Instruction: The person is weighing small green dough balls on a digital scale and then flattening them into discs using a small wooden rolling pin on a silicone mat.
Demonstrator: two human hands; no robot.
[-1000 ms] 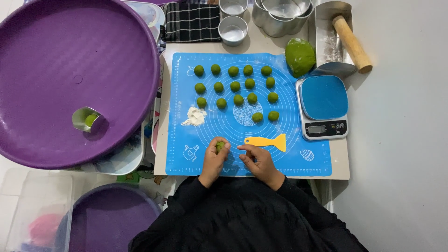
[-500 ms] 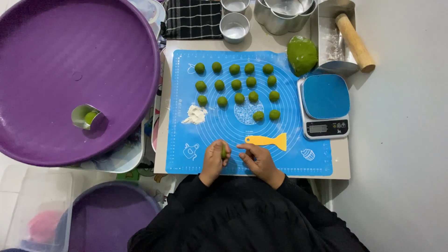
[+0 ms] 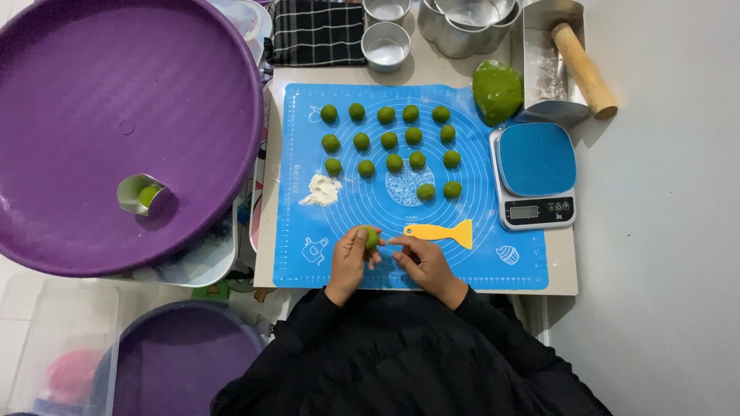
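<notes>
Head view
Landmark: blue mat (image 3: pixel 493 262) on the counter (image 3: pixel 561 266); every place below is given from it.
Left hand (image 3: pixel 351 262): over the mat's near edge, left of centre, fingers curled around a green ball (image 3: pixel 371 238), pinching it at the fingertips, probably so it can be turned and smoothed.
Right hand (image 3: pixel 424 263): just beside the left, over the same near edge, fingers bent and loose, holding nothing, fingertips near the ball as if to steady it.
Ball look: small, round, matte green, partly hidden by the left fingers.
Finished balls (image 3: pixel 389 140): in three neat rows on the mat's far half, spaced apart, likely so they do not stick.
Scraper (image 3: pixel 439 231): yellow, flat on the mat just beyond the right hand, within easy reach.
Flour (image 3: pixel 321 189): small white heap on the mat's left side.
Dough lump (image 3: pixel 497 90): green, at the mat's far right corner.
Scale (image 3: pixel 536 176): on the mat's right edge.
Purple basin (image 3: pixel 116 92): left of the mat, off the counter.
</notes>
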